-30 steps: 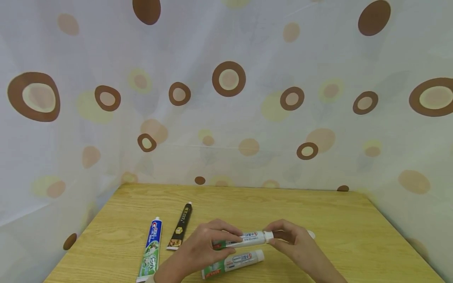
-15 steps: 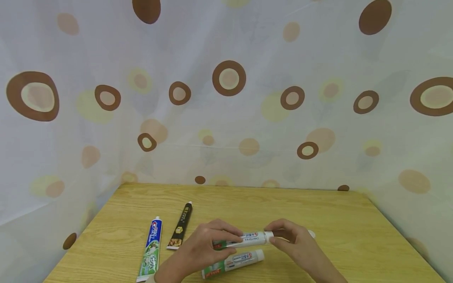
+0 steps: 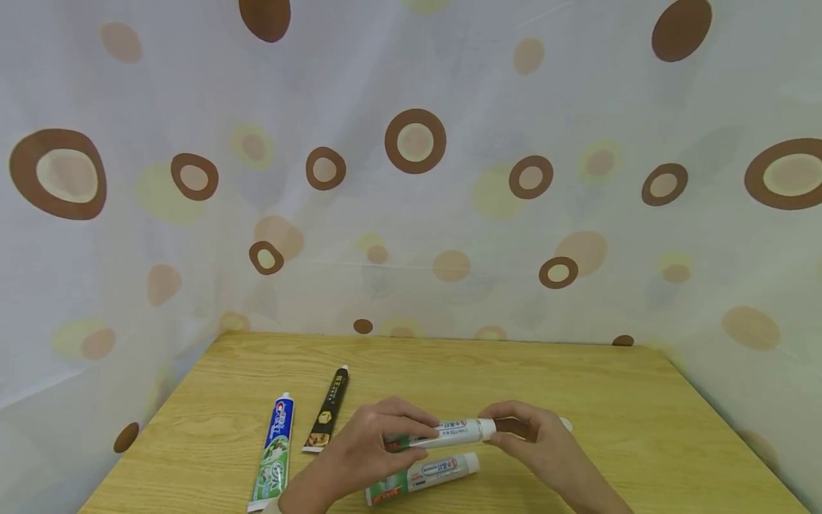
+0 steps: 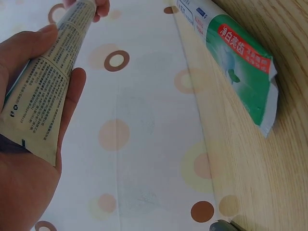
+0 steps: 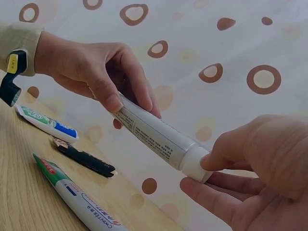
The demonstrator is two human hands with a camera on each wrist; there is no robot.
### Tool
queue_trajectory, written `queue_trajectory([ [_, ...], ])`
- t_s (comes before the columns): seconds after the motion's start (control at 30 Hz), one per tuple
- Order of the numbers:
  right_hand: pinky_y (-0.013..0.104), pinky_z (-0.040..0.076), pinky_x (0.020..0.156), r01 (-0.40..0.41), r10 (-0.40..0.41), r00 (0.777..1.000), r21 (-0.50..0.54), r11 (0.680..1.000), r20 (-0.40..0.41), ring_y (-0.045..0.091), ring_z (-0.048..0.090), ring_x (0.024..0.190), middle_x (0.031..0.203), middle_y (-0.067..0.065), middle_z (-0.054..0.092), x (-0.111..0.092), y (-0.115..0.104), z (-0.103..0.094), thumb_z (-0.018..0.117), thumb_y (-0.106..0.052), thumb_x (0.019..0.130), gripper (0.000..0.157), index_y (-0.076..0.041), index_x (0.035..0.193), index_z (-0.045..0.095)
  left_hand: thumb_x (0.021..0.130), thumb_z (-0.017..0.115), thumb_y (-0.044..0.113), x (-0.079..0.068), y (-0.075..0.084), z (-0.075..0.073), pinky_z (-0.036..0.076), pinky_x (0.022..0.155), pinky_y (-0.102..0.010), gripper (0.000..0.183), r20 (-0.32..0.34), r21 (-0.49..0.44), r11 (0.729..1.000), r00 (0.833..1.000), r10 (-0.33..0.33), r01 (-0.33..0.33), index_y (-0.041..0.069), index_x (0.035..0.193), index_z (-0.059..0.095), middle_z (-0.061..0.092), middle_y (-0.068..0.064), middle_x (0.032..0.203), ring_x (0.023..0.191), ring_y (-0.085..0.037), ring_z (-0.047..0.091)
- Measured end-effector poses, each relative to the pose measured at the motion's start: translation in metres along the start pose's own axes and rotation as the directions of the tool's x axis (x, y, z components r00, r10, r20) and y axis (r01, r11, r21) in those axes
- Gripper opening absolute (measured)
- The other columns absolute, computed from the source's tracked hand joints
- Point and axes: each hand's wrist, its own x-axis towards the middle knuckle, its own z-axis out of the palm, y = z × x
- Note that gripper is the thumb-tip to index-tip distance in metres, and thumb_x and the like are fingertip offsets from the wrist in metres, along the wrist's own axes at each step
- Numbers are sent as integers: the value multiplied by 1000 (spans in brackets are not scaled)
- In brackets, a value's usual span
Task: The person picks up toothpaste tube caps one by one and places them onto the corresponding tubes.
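My left hand (image 3: 375, 450) grips a white and green toothpaste tube (image 3: 459, 432) around its body, above the table. At the tube's right end, my right hand (image 3: 539, 446) pinches the white cap (image 5: 194, 163) between thumb and fingers; the cap sits on the tube. In the left wrist view the printed back of the held tube (image 4: 45, 91) shows, its flat end near the palm. A second white and green toothpaste tube (image 3: 427, 477) lies on the table just below the held one, its left end close to my left hand.
A blue and green toothpaste tube (image 3: 275, 450) and a black toothpaste tube (image 3: 327, 410) lie on the wooden table (image 3: 514, 371) to the left. Behind my right hand, the white rounded end of something (image 3: 566, 424) shows. A spotted curtain (image 3: 449, 214) surrounds the table's back and sides.
My right fingers shift very slightly at the cap. The held tube and the tubes on the table stay where they were.
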Motion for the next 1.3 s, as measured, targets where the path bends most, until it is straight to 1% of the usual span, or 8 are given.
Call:
queue_trajectory([
  [0.13,30,56,94,-12,12,1000,4,1000,-8,14,66,111,133,19,59,0,-1,1,65,-26,96,40,-3,128,60,88,75,8,0,0,0,56,74,-12,23,-7,11,1000,1000,16,-16,10,110,76,71,-4,117,105,-15,67],
  [0.27,30,56,94,-30,31,999,11,999,-23,15,66,111,134,19,58,0,-2,1,65,-28,97,39,-5,127,60,88,75,8,1,0,0,55,67,-11,22,-3,2,1000,1000,4,-4,10,109,76,71,-4,117,104,-14,67],
  [0.5,23,54,93,-24,26,999,39,999,-43,14,66,110,130,18,59,0,-1,1,63,-27,98,38,-1,125,59,88,75,8,1,2,0,56,67,-12,22,13,-22,1000,1000,-18,19,10,109,76,70,-4,117,102,-12,67],
  [0.7,28,56,93,-3,5,999,52,999,-40,16,67,107,126,19,61,0,-1,1,62,-27,98,38,2,123,60,88,74,8,1,3,0,55,62,-12,22,6,-35,999,1000,-26,26,10,110,76,70,-4,117,100,-11,67],
  [0.8,28,56,92,-1,3,999,53,999,-35,15,67,106,126,18,62,0,-2,0,64,-25,97,38,2,124,61,88,74,8,1,2,0,56,64,-12,22,5,-37,999,999,-35,35,10,110,76,70,-4,117,102,-12,66],
  [0.93,26,56,91,-8,10,1000,53,999,-22,12,66,108,130,18,61,0,0,-1,65,-23,97,38,0,126,61,87,75,7,0,2,0,57,68,-13,23,6,-37,998,999,-46,46,10,110,76,70,-4,117,105,-13,66],
  [1.1,28,57,92,4,-2,1000,64,998,-29,12,66,108,131,21,59,0,0,-1,63,-22,98,39,2,128,60,88,75,7,1,2,0,56,66,-13,22,1,-32,999,999,-32,32,10,110,76,70,-4,117,103,-13,67],
  [1.3,29,56,94,-11,14,999,46,999,-50,15,67,107,130,19,60,0,-1,1,62,-27,98,38,-1,126,60,89,73,7,1,4,0,55,64,-12,22,0,-32,999,1000,-11,11,10,111,76,70,-4,117,102,-13,67],
])
